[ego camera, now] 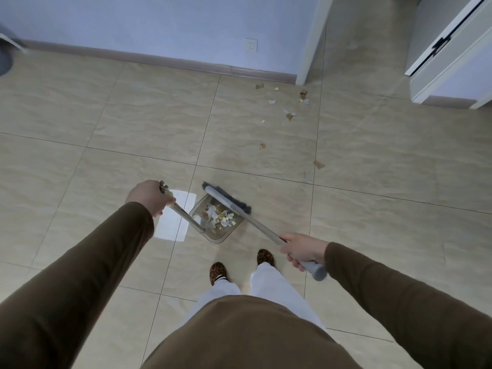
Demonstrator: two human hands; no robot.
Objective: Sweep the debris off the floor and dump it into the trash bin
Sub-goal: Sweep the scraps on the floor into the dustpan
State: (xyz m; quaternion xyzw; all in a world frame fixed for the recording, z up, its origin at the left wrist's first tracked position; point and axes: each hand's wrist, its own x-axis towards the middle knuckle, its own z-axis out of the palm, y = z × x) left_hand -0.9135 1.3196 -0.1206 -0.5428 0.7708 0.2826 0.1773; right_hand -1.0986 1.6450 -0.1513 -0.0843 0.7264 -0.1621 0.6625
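While the left hand (149,197) is clamped on the metal handle of the clear plastic dustpan (217,222) to keep it steady on the beige tiled floor (106,115), the right hand (304,250) grips the grey long-handled broom (226,199), its bristles over the pan's paper scraps (219,214). More scattered debris (290,114) lies at upper right. A dark round shape at the left edge is perhaps the trash bin (5,61).

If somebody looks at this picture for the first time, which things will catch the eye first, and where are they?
First, the dustpan at centre, just ahead of the person's feet, already holding a heap of paper scraps, with the broom head at its far edge. The left hand grips the dustpan handle and the right hand grips the broom handle. Next, loose scraps still lie scattered on the tiles at upper right, near the white door frame.
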